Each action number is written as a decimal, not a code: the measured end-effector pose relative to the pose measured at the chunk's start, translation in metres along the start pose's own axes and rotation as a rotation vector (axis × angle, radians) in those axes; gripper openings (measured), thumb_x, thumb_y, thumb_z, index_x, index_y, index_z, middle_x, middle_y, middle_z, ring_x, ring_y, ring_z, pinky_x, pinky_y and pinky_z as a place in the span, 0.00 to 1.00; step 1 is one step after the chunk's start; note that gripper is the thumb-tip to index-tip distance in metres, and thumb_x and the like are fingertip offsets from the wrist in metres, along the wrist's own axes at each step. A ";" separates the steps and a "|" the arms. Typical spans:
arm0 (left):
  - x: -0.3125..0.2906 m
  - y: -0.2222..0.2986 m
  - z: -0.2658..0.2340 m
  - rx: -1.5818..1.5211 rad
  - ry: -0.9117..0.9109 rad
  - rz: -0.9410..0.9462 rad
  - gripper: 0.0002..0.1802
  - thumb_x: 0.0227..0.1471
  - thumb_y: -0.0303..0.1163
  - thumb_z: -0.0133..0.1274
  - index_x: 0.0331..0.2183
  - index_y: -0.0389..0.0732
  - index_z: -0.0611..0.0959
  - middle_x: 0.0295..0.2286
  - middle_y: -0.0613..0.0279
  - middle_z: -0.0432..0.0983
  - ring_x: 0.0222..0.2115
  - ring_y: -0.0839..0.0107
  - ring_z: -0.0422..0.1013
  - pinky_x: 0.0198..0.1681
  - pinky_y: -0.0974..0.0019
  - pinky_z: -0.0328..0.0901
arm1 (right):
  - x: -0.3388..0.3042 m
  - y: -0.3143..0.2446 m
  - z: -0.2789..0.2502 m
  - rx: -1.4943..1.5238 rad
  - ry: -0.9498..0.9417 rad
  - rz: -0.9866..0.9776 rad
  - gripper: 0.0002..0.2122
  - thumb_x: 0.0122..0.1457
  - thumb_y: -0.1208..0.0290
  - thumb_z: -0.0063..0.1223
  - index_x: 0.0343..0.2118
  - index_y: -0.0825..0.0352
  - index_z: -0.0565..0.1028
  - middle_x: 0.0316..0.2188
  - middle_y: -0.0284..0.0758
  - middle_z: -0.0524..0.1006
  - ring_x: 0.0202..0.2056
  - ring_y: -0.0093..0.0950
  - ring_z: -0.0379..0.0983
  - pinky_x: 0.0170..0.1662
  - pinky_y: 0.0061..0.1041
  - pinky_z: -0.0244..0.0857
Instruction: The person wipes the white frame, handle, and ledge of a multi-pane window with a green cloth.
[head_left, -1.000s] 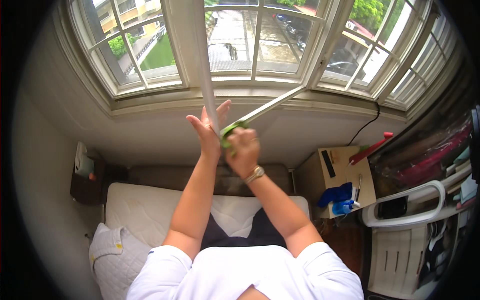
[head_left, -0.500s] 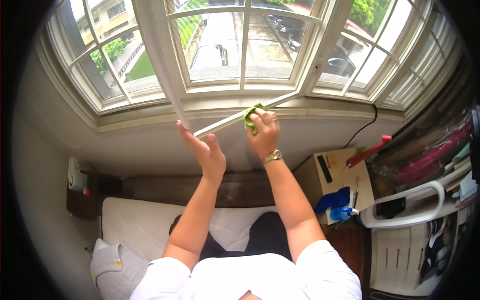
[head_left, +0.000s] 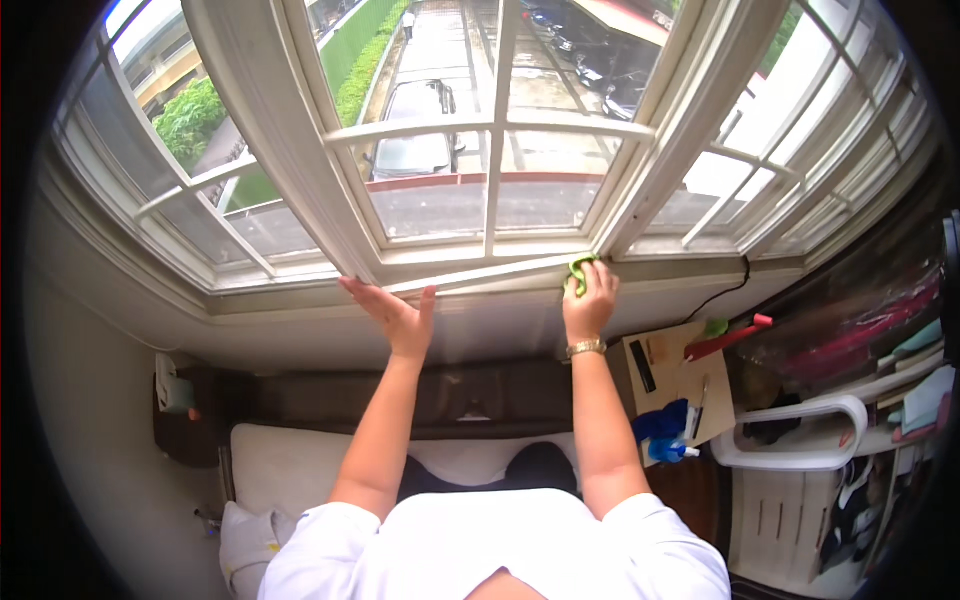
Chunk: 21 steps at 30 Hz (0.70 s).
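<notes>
My right hand (head_left: 590, 300) presses a green cloth (head_left: 578, 270) against the lower rail of the white window frame (head_left: 480, 275), near the foot of a thick upright post. A watch sits on that wrist. My left hand (head_left: 395, 315) lies flat, fingers spread, on the same rail further left, just below the panes. It holds nothing. Both forearms reach up from my white shirt at the bottom of the view.
A bay window (head_left: 490, 130) with white bars looks onto a street with a parked car. Below are a dark headboard (head_left: 450, 395), a white mattress (head_left: 290, 470), a side table (head_left: 675, 385) with a blue spray bottle (head_left: 665, 435), and a white chair (head_left: 800, 450).
My head has moved closer to the window. My right hand slid the green cloth rightward along the rail toward the post. My left hand has settled flat on the rail.
</notes>
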<state>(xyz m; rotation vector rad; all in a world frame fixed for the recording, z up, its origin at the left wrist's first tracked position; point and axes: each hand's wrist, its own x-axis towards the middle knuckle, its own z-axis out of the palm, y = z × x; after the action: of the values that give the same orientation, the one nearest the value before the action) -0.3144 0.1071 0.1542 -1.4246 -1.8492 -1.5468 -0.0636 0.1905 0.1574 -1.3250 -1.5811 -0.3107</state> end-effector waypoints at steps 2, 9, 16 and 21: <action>0.022 0.005 0.002 0.010 0.023 -0.008 0.51 0.53 0.56 0.37 0.57 0.32 0.30 0.58 0.39 0.22 0.60 0.46 0.22 0.59 0.46 0.24 | -0.006 -0.009 0.002 0.032 -0.011 0.076 0.11 0.42 0.77 0.54 0.33 0.65 0.75 0.37 0.36 0.73 0.37 0.39 0.67 0.42 0.35 0.63; 0.083 -0.001 0.016 0.189 0.167 0.123 0.46 0.55 0.54 0.30 0.56 0.25 0.34 0.58 0.37 0.24 0.60 0.46 0.23 0.59 0.45 0.22 | -0.004 -0.007 0.002 -0.052 -0.053 0.066 0.12 0.42 0.75 0.55 0.33 0.65 0.74 0.38 0.36 0.72 0.38 0.39 0.67 0.43 0.34 0.63; 0.085 -0.008 0.019 0.237 0.223 0.327 0.45 0.56 0.54 0.28 0.56 0.25 0.37 0.58 0.36 0.28 0.60 0.42 0.26 0.59 0.45 0.25 | -0.013 -0.054 0.014 -0.018 -0.132 0.072 0.15 0.43 0.74 0.53 0.37 0.68 0.70 0.39 0.41 0.69 0.40 0.40 0.65 0.46 0.36 0.61; 0.080 -0.025 0.017 0.123 0.086 0.310 0.47 0.54 0.56 0.31 0.57 0.26 0.37 0.58 0.35 0.27 0.59 0.41 0.24 0.59 0.43 0.24 | -0.028 -0.119 0.033 0.216 -0.311 -0.162 0.17 0.39 0.73 0.57 0.36 0.63 0.72 0.40 0.35 0.70 0.40 0.35 0.67 0.42 0.33 0.65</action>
<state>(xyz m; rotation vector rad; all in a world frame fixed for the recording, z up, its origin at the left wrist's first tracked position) -0.3648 0.1619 0.1967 -1.4807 -1.5589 -1.2987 -0.1848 0.1541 0.1656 -1.1188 -1.9289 -0.0283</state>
